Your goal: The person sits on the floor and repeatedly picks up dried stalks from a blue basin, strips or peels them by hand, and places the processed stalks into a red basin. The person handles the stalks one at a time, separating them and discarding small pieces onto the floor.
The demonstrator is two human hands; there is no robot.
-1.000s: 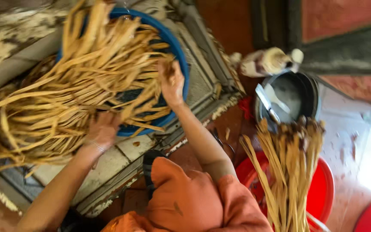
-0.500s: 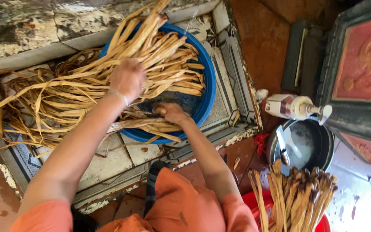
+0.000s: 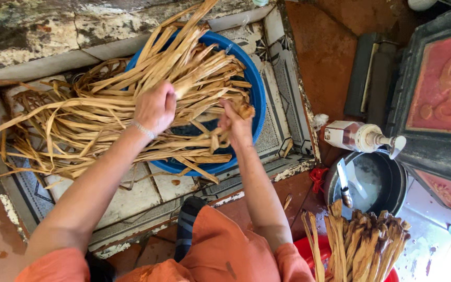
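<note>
Left hand (image 3: pixel 155 107) clamped on dried tan strips (image 3: pixel 105 115) heaped over blue basin (image 3: pixel 257 94). Right hand (image 3: pixel 235 121) grips a strip end above basin. Basin sits on tiled bench (image 3: pixel 131 196).

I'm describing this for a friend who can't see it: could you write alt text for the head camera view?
Seen from above, a person's left hand and right hand grip long tan dried plant strips spilling out of a blue basin on a tiled ledge. At lower right, another bundle of strips stands in a red tub, beside a dark pot holding a knife.
</note>
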